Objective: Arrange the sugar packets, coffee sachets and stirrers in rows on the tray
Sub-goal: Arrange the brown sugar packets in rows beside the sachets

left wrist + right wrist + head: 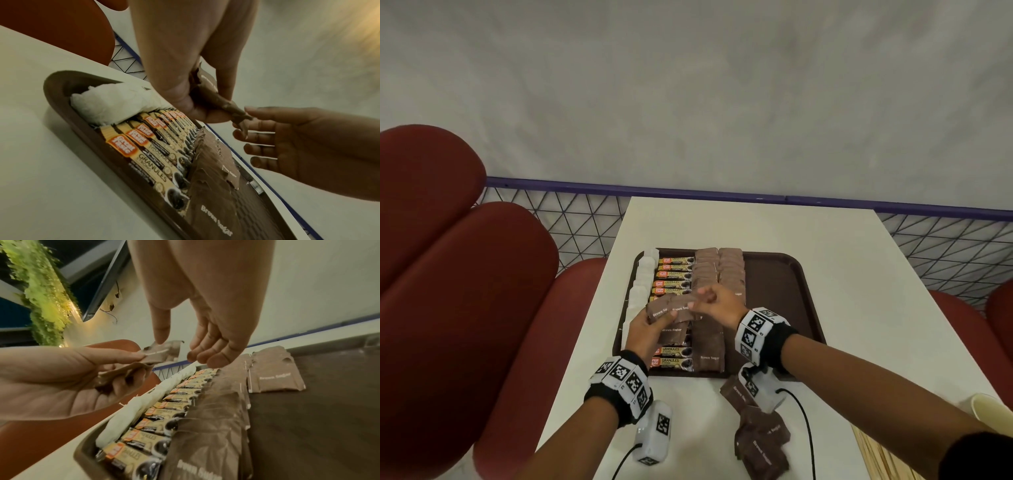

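Observation:
A brown tray (784, 291) holds rows running front to back: white sugar packets (643, 270) at the left, orange-and-yellow coffee sachets (674, 274), then brown sugar packets (719, 270) in two rows. My left hand (654, 322) hovers over the tray's near left part and grips a bunch of brown sugar packets (667, 308). My right hand (709, 298) reaches across to that bunch. In the right wrist view its thumb touches the top packet (162, 353) while its fingers (205, 358) stay straight and apart from it.
Several loose brown sugar packets (760, 435) lie on the white table in front of the tray. A paper cup (989, 411) and wooden stirrers (880, 455) sit at the near right edge. Red seats (465, 274) flank the table; a wire fence runs behind.

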{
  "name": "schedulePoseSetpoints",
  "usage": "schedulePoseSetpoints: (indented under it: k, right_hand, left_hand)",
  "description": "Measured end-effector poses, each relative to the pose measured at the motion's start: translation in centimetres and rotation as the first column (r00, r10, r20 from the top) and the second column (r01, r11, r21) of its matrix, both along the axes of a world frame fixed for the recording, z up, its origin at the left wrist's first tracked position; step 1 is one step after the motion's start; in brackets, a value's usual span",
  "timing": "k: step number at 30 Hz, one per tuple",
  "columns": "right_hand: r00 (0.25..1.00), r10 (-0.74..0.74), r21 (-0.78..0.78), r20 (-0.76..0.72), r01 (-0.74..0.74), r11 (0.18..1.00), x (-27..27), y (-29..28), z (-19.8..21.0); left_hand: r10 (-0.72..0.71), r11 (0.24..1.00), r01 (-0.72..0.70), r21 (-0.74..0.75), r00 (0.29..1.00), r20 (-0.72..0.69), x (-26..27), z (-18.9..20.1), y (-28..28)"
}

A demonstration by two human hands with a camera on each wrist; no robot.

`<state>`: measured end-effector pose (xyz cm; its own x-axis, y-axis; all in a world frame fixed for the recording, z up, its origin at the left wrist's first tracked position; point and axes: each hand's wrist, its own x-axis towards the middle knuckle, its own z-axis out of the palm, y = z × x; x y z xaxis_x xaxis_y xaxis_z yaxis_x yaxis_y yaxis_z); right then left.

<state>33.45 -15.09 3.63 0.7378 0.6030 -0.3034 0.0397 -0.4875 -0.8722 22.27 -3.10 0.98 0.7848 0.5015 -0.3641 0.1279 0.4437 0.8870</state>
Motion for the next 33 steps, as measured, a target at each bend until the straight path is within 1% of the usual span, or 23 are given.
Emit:
schedulePoseSetpoints:
  k: [4, 9, 11, 13, 16, 18, 20, 24, 27, 33]
  right_hand:
    - [0.996, 0.032, 0.047, -0.086, -0.028, 0.999, -0.5, -0.4, -0.4]
    - [0.998, 0.007, 0.052, -0.064, -0.004, 0.999, 0.3, -0.9, -0.4]
    - [0.998, -0.055, 0.038, -0.039, 0.056, 0.998, 1.1, -1.3, -0.6]
    - [0.987, -0.157, 0.007, 0.031, 0.157, 0.988, 2.1, -2.1, -1.0]
    - [0.943, -0.309, -0.048, 0.127, 0.317, 0.947, 3.6, -3.7, -1.6]
    - [0.917, -0.362, -0.091, 0.165, 0.380, 0.920, 4.4, -4.8, -1.9]
    - [0.904, -0.385, -0.147, 0.188, 0.413, 0.899, 5.2, -5.6, -2.3]
    - [0.904, -0.383, -0.256, 0.191, 0.422, 0.869, 6.2, -6.2, -3.1]
    - [0.911, -0.376, -0.302, 0.168, 0.411, 0.860, 6.3, -5.9, -3.6]
    - [0.921, -0.369, -0.361, 0.125, 0.389, 0.847, 6.2, -4.4, -4.4]
  left_hand:
    - [-0.022, 1.000, 0.022, 0.015, 1.000, 0.006, -0.1, 0.3, -0.2]
    - [-0.017, 1.000, 0.017, -0.006, 1.000, -0.013, -0.3, 0.3, -0.3]
    - [-0.014, 0.999, 0.013, -0.030, 1.000, -0.025, -0.2, 0.4, -0.3]
    - [-0.001, 0.999, 0.000, -0.050, 0.999, -0.032, -0.3, 0.3, -0.1]
    - [0.022, 0.999, -0.023, -0.028, 0.999, -0.048, -0.5, -0.1, 0.4]
    - [0.034, 0.999, -0.034, -0.005, 0.998, -0.057, -0.6, -0.4, 0.7]
    - [0.056, 0.998, -0.055, 0.017, 0.996, -0.074, -0.7, -0.7, 1.0]
    - [0.121, 0.991, -0.114, 0.071, 0.987, -0.105, -0.5, -1.4, 1.6]
    - [0.191, 0.981, -0.184, 0.063, 0.973, -0.127, -0.5, -1.7, 2.1]
    - [0.181, 0.983, -0.176, 0.045, 0.977, -0.116, -0.4, -1.9, 2.3]
